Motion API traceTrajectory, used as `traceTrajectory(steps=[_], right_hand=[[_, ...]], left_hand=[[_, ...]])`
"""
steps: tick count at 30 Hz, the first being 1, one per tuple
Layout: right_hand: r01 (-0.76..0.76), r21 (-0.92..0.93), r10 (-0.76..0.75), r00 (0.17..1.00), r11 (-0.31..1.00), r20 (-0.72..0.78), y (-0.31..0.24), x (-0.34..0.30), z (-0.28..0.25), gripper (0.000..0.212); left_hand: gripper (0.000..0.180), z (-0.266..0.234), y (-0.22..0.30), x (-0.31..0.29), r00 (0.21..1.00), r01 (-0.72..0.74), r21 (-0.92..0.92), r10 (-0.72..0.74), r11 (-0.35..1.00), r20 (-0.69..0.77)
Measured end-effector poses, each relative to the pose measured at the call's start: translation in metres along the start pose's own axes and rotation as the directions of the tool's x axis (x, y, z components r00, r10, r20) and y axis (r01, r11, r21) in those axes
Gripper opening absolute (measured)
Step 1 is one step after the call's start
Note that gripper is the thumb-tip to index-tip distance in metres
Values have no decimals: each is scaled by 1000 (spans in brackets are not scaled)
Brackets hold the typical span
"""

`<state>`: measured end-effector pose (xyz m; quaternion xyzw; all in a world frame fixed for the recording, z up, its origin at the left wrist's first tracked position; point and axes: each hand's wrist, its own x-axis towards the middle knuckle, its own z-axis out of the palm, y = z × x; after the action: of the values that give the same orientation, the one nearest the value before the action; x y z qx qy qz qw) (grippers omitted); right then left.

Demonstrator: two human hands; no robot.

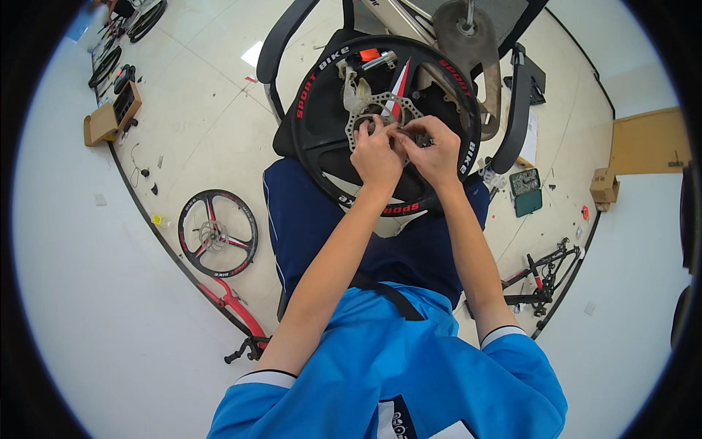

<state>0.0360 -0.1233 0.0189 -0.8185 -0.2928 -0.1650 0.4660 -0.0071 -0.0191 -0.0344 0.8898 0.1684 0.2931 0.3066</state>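
Note:
A black three-spoke bicycle wheel (319, 165) with red and white lettering lies across my thighs, tilted against the chair. On its hub sits a perforated metal brake disc (352, 137). My left hand (379, 155) is over the disc, its fingers curled at the hub and its thumb side close to the right hand. At the hub's right side my right hand (436, 152) has thumb and fingers pinched together. The fingertips of both hands meet over the hub and hide whatever small part is there. A crumpled translucent plastic bag (356, 95) and a metal tool (380, 60) lie on the wheel.
A black office chair (515, 121) stands ahead, bearing a bicycle frame (404, 20). On the floor at left are another wheel (184, 241) and a red frame (241, 307). At right lie a green case (528, 203) and a black frame (537, 285).

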Motion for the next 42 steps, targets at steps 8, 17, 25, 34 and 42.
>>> traceTrajectory(steps=[8,17,25,34,42], right_hand=[[-31,72,25,996,997,91,4,-11,-1,25],[-100,-16,99,994,995,-45,19,-14,9,19],[-19,124,2,990,992,141,3,-12,0,31],[-183,14,181,980,983,81,13,-8,0,24],[-21,134,-5,983,991,185,3,-12,-4,26]], left_hand=[[39,0,5,1,1000,7,-1,-7,1000,-24],[35,3,2,-2,1000,3,-10,-3,1000,-29],[36,-2,6,0,999,35,-18,-35,999,4],[33,3,0,-2,999,35,-60,-37,998,-24],[42,-1,1,-1,999,-17,-2,17,1000,-30]])
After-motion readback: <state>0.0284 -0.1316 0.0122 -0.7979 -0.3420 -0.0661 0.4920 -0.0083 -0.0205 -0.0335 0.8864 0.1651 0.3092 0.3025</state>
